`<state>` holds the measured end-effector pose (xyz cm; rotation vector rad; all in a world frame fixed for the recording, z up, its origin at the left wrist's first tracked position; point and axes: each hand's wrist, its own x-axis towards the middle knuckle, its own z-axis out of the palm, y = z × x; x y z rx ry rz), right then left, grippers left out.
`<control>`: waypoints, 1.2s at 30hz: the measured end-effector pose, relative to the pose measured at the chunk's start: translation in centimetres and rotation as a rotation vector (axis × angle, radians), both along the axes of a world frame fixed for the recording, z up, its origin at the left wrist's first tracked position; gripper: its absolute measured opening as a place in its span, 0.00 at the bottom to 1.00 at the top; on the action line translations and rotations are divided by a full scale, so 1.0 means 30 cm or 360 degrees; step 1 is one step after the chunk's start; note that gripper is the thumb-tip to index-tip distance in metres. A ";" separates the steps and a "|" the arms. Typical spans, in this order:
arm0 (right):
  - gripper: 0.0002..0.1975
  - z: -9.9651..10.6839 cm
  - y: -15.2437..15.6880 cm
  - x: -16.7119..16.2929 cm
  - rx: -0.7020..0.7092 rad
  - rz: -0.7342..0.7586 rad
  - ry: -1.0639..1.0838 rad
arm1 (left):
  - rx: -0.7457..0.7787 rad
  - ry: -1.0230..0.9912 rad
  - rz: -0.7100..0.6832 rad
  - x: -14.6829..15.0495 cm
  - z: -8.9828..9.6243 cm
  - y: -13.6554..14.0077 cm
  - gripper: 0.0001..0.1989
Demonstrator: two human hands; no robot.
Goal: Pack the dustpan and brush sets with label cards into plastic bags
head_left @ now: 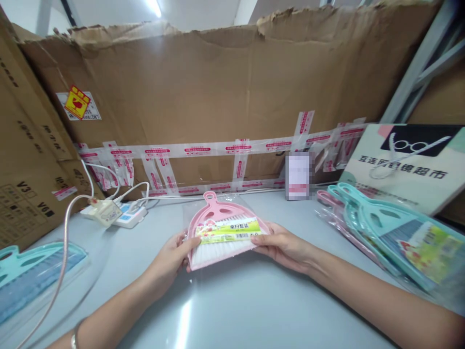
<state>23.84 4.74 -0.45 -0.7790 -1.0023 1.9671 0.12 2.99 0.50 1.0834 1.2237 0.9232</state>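
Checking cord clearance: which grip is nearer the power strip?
Left. The left grip holds the left side of the pink dustpan, right of the power strip and apart from it; the right grip holds the dustpan's right side, farther off.

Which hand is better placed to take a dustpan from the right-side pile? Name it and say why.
Right hand, likely: it is nearer the pile than the left hand. Both hold the packed pink dustpan, so the right must let go first.
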 end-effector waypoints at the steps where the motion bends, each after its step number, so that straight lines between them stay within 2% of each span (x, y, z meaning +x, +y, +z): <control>1: 0.25 -0.007 0.001 -0.004 -0.0042 -0.0060 -0.0031 | 0.0020 0.0026 0.0000 -0.001 -0.001 0.001 0.23; 6: 0.20 -0.022 -0.002 -0.030 -0.0245 -0.0252 -0.0147 | 0.0046 0.0055 -0.0026 -0.005 -0.012 0.004 0.23; 13: 0.12 -0.012 0.004 -0.030 -0.0296 -0.0398 -0.0257 | 0.0009 -0.0024 -0.0088 -0.009 -0.025 0.011 0.26; 18: 0.17 -0.024 0.005 -0.024 -0.0122 -0.0268 -0.0320 | 0.0012 -0.0017 -0.0150 -0.005 -0.017 0.005 0.30; 23: 0.20 -0.024 0.004 -0.020 -0.0077 -0.0289 -0.0398 | 0.0025 0.0022 -0.0146 0.006 -0.010 -0.004 0.32; 27: 0.20 -0.005 -0.001 -0.009 -0.0033 -0.0061 -0.0200 | 0.0093 -0.0003 -0.0012 -0.006 -0.018 0.013 0.28; 30: 0.21 0.003 -0.004 -0.002 -0.0028 0.0069 -0.0093 | 0.0110 0.0128 0.0097 -0.027 -0.030 0.028 0.23; 33: 0.16 -0.004 -0.001 -0.003 -0.0093 -0.0045 -0.0145 | 0.0090 0.0174 0.0080 -0.035 -0.032 0.030 0.22; 36: 0.07 -0.015 0.007 -0.010 -0.0261 -0.0234 -0.0281 | 0.0017 0.0000 -0.0102 -0.027 -0.021 0.021 0.21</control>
